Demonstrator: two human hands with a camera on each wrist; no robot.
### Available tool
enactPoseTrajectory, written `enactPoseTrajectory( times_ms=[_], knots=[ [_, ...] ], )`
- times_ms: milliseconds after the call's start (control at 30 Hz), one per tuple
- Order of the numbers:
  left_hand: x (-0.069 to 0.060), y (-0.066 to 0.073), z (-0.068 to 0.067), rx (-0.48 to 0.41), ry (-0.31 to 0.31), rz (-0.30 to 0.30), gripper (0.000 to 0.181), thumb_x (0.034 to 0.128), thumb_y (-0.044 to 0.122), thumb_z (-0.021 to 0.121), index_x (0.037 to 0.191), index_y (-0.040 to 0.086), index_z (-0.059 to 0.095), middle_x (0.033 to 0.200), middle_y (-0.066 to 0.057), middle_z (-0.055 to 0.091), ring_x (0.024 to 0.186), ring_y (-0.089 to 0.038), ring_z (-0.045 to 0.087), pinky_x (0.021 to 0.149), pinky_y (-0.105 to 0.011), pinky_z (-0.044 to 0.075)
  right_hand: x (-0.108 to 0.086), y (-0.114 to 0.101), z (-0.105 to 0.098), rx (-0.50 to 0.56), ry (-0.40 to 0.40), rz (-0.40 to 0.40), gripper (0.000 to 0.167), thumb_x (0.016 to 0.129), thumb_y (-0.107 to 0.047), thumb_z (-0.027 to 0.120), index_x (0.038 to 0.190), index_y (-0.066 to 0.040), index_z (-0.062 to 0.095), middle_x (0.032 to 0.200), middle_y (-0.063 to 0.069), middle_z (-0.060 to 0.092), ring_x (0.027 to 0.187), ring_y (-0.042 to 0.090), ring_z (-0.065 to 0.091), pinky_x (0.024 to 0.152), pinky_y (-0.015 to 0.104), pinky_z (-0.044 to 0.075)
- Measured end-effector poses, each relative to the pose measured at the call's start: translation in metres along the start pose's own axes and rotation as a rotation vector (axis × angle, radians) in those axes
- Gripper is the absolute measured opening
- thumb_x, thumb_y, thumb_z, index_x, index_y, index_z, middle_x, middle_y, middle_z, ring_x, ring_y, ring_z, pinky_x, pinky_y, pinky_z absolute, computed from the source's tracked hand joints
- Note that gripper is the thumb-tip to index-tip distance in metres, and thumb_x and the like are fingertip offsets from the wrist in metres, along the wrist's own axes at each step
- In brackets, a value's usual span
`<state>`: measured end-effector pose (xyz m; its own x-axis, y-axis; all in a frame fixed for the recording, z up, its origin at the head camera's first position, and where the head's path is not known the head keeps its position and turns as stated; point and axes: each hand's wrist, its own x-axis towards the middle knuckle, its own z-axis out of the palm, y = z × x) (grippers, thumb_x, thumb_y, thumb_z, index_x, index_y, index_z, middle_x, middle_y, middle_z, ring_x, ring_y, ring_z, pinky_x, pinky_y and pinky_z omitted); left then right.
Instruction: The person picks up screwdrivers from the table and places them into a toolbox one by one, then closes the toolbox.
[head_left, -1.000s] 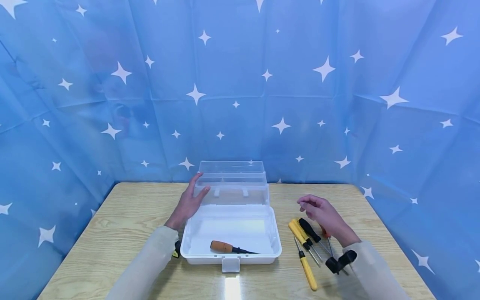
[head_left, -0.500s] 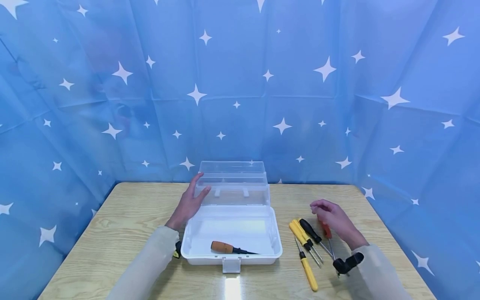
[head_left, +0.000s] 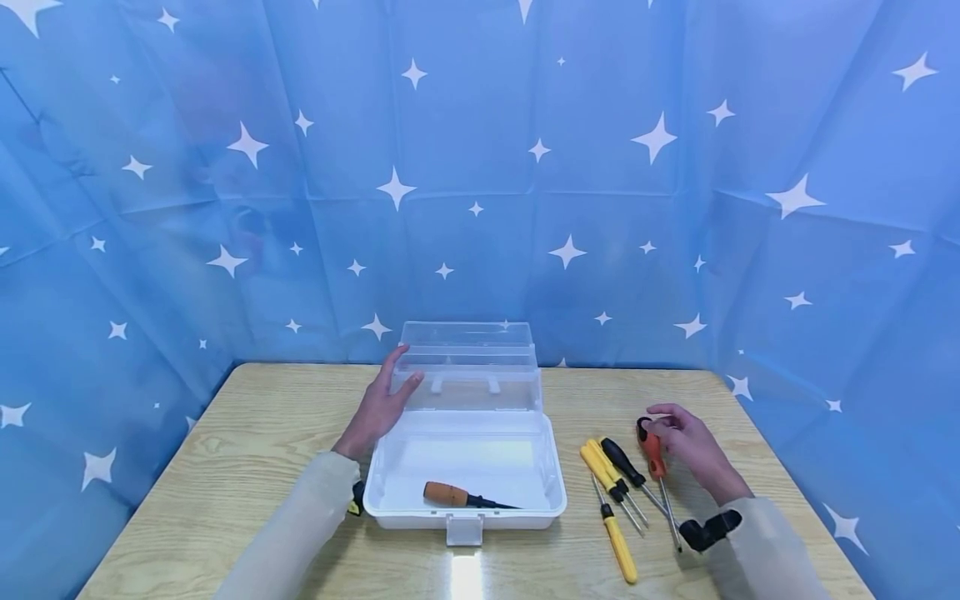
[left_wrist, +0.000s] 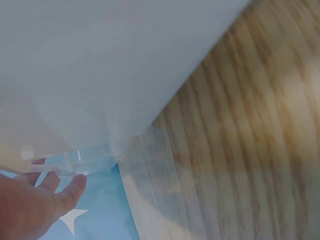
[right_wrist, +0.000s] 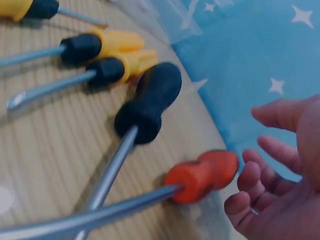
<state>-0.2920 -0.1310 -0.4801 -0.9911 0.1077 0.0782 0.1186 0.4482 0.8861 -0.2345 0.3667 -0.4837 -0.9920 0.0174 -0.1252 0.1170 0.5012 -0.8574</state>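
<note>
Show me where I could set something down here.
The widest bare table is left of the left arm. Another patch lies behind the yellow screwdrivers, between the box and the right hand. The box is bare behind its brown screwdriver. Crowded: right of the box, where those, a black screwdriver and a red screwdriver lie close.

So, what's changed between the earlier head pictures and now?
The right hand moved rightward and slightly nearer, exposing more of the red screwdriver; no grip on it shows. The left hand stayed at the clear lid, and the brown-handled screwdriver stayed in the white box.
</note>
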Motion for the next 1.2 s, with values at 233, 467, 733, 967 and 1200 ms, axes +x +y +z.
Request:
enactPoseTrajectory(
  times_ms=[233, 467, 733, 967, 1200],
  knots=[
    [0.001, 0.000, 0.000, -0.008, -0.002, -0.008, 0.076, 0.0899, 0.073, 0.047, 0.154, 0.045, 0.019, 0.166, -0.004, 0.017, 0.149, -0.039, 0.020, 0.112, -0.069, 0.024, 0.000, 0.015, -0.003, 0.011, 0.006, 0.006, 0.067, 0.101, -0.035, 0.058, 0.149, 0.000, 0.027, 0.122, 0.018, 0.050, 0.083, 0.020, 0.056, 0.065, 0.034, 0.051],
    [0.001, 0.000, 0.002, -0.010, -0.001, -0.005, 0.076, 0.0895, 0.074, 0.047, 0.154, 0.045, 0.019, 0.166, -0.001, 0.016, 0.150, -0.038, 0.018, 0.113, -0.069, 0.022, 0.001, 0.029, -0.005, 0.029, 0.013, 0.000, 0.071, 0.100, -0.042, 0.057, 0.150, -0.002, 0.026, 0.128, 0.019, 0.050, 0.086, 0.019, 0.057, 0.067, 0.032, 0.052],
    [0.000, 0.001, 0.000, 0.015, 0.002, 0.011, 0.076, 0.0915, 0.072, 0.047, 0.156, 0.042, 0.018, 0.166, -0.003, 0.016, 0.150, -0.038, 0.019, 0.113, -0.068, 0.023, 0.000, 0.041, 0.000, 0.010, 0.014, -0.028, 0.070, 0.100, -0.043, 0.057, 0.149, -0.003, 0.029, 0.134, 0.021, 0.050, 0.097, 0.010, 0.058, 0.077, 0.028, 0.052],
    [-0.001, -0.002, -0.003, 0.001, -0.003, 0.002, 0.075, 0.0904, 0.072, 0.047, 0.154, 0.044, 0.019, 0.166, -0.003, 0.017, 0.149, -0.039, 0.022, 0.111, -0.068, 0.026, 0.003, 0.044, 0.005, -0.026, 0.029, -0.041, 0.070, 0.098, -0.044, 0.060, 0.145, -0.001, 0.034, 0.129, 0.020, 0.051, 0.097, 0.013, 0.058, 0.078, 0.027, 0.052],
    [0.000, -0.001, -0.001, 0.006, -0.010, -0.010, 0.076, 0.0898, 0.073, 0.047, 0.154, 0.046, 0.018, 0.166, -0.003, 0.016, 0.149, -0.040, 0.022, 0.111, -0.069, 0.027, 0.000, 0.044, 0.004, -0.050, 0.045, -0.041, 0.071, 0.094, -0.041, 0.067, 0.143, -0.001, 0.036, 0.123, 0.018, 0.056, 0.090, 0.013, 0.057, 0.073, 0.026, 0.051]
  ],
)
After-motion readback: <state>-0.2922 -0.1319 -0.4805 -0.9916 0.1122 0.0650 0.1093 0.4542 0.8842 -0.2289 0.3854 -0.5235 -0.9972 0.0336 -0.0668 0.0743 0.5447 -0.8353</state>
